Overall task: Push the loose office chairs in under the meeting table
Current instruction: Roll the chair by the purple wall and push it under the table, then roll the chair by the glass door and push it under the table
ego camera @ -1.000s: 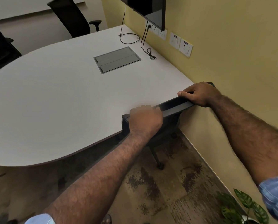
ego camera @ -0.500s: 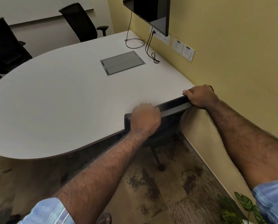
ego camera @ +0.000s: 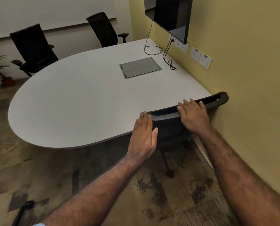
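Two bare forearms are reaching out over a mottled brown and tan carpet (ego camera: 160, 193). The left hand (ego camera: 143, 137) is hanging flat, fingers straight and together, gripping nothing, its fingertips just reaching the left end of the near chair's top rail. The right hand (ego camera: 194, 115) is lying palm down on that rail, fingers spread loosely over the smooth dark plastic rather than clenched around it. The near chair (ego camera: 217, 100) is sitting pushed in under the table, its curved backrest top lying along the table edge beside the yellow wall (ego camera: 242, 46), one thin leg and caster showing below. The meeting table (ego camera: 80, 97) is showing a smooth, pale, rounded top with a grey rectangular cable hatch (ego camera: 140, 67). Beyond it, two black high-backed office chairs (ego camera: 33, 49) are standing at the far edge.
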`<state>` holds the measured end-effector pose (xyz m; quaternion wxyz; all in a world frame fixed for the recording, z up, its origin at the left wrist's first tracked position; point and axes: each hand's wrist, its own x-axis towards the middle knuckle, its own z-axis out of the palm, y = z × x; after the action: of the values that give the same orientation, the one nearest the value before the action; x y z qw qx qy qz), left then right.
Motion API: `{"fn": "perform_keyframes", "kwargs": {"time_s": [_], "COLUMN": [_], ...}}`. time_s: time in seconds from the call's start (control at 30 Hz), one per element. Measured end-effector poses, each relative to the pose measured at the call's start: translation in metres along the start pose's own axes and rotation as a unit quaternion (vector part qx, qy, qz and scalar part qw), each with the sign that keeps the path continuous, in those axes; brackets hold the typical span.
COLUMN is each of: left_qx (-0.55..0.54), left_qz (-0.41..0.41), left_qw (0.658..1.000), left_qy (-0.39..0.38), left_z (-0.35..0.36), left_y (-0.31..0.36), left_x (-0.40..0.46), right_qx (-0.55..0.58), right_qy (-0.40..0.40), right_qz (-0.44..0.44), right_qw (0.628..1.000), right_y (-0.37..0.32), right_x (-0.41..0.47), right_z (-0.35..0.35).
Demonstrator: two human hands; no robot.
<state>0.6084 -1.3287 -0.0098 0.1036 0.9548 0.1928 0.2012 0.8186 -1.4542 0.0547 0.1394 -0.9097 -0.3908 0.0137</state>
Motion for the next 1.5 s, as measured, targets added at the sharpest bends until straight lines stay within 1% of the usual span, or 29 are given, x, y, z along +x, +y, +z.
{"fn": "perform_keyframes", "kwargs": {"time_s": [0.1, 0.23, 0.4, 0.57, 0.7, 0.97, 1.13, 1.27, 1.5], "left_qx": [0.007, 0.028, 0.029, 0.045, 0.028, 0.022, 0.044, 0.061, 0.082], "left_qz": [-0.024, -0.073, -0.111, -0.179, -0.271, -0.359, -0.404, -0.438, -0.469], "left_qw": [1.000, 0.997, 0.993, 0.981, 0.961, 0.926, 0.901, 0.879, 0.849], "left_qy": [0.004, -0.003, 0.023, 0.054, 0.057, 0.116, 0.151, 0.180, 0.228], "left_z": [-0.008, -0.028, -0.064, -0.104, -0.144, -0.211, -0.247, -0.279, -0.330], "left_y": [-0.017, -0.043, -0.083, -0.127, -0.163, -0.242, -0.279, -0.299, -0.326], "left_x": [-0.025, -0.056, -0.101, -0.152, -0.195, -0.284, -0.342, -0.387, -0.441], "right_qx": [0.013, -0.005, -0.017, 0.025, 0.032, 0.046, 0.057, 0.069, 0.096], "right_qy": [-0.014, -0.028, -0.042, -0.090, -0.121, -0.147, -0.143, -0.153, -0.160], "right_qz": [-0.036, -0.084, -0.113, -0.168, -0.233, -0.363, -0.429, -0.464, -0.514], "right_qw": [0.999, 0.996, 0.993, 0.981, 0.964, 0.919, 0.890, 0.870, 0.837], "right_y": [-0.040, -0.092, -0.157, -0.237, -0.310, -0.451, -0.523, -0.577, -0.662], "right_x": [-0.016, -0.036, -0.050, -0.076, -0.102, -0.146, -0.174, -0.199, -0.240], "right_z": [0.013, 0.032, 0.055, 0.072, 0.093, 0.132, 0.153, 0.165, 0.175]}}
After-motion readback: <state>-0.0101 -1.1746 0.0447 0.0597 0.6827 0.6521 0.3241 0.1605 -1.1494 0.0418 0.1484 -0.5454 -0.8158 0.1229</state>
